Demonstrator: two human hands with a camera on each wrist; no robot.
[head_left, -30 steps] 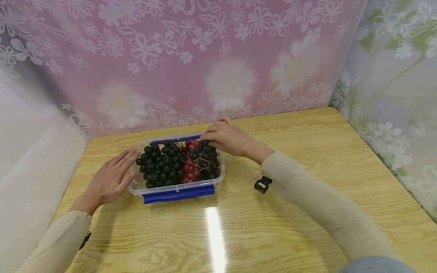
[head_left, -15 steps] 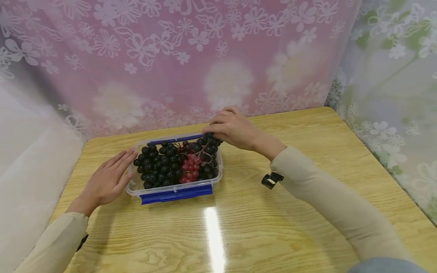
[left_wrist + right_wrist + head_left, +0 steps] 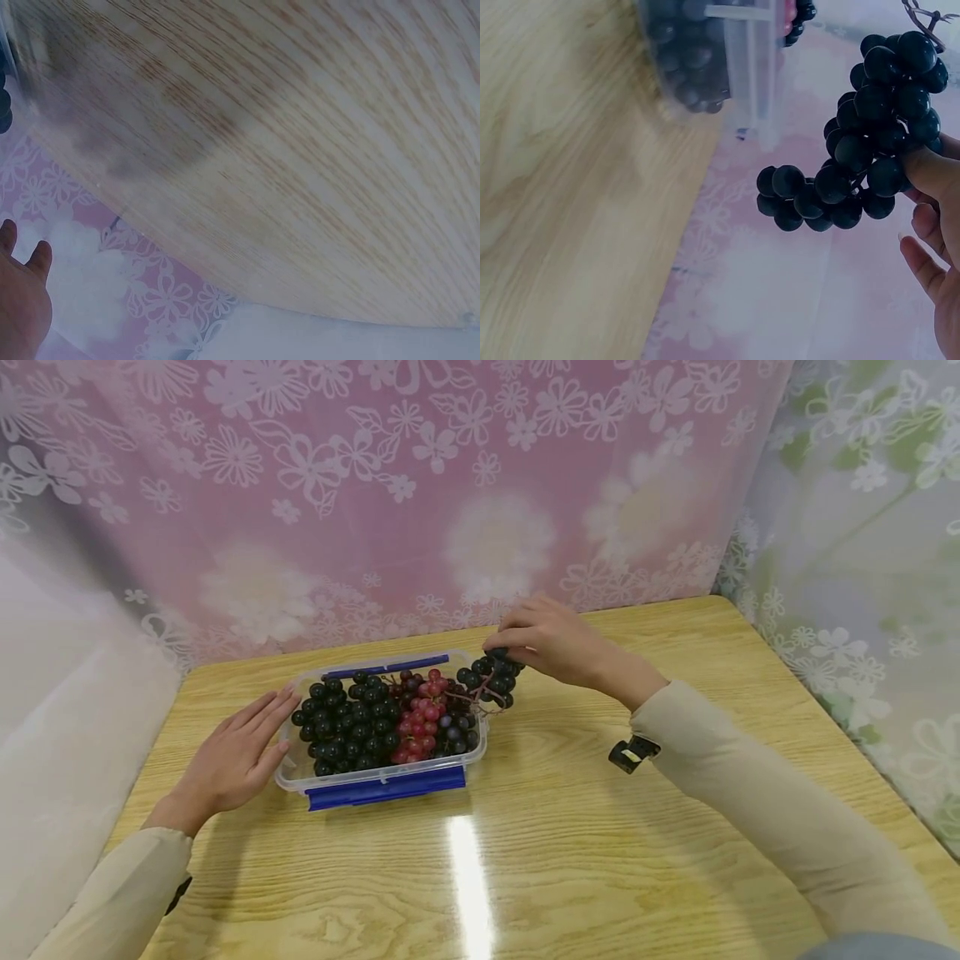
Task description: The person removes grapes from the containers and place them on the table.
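My right hand (image 3: 558, 639) pinches a bunch of dark grapes (image 3: 487, 678) just past the right end of a clear plastic container (image 3: 480, 752). In the right wrist view the held bunch (image 3: 877, 127) hangs from thumb and fingers, its bare stem showing at the top. Inside the container lie more black grapes (image 3: 348, 727) on the left, a strip of red grapes (image 3: 420, 718), and dark grapes (image 3: 453, 735) at the right. My left hand (image 3: 236, 752) rests with straight fingers against the container's left end. Part of that hand (image 3: 22, 300) shows at the left wrist view's edge.
The container has blue latches, one flap (image 3: 386, 787) folded out at the front. It stands on a wood-grain table (image 3: 337, 877). A pink floral curtain (image 3: 375, 543) hangs along the back edge, with a pale floral one (image 3: 862, 610) at the right.
My right hand has lifted the dark grape bunch from the container's right end and carried it rightward past the rim. More red grapes are uncovered. The left hand stays in place.
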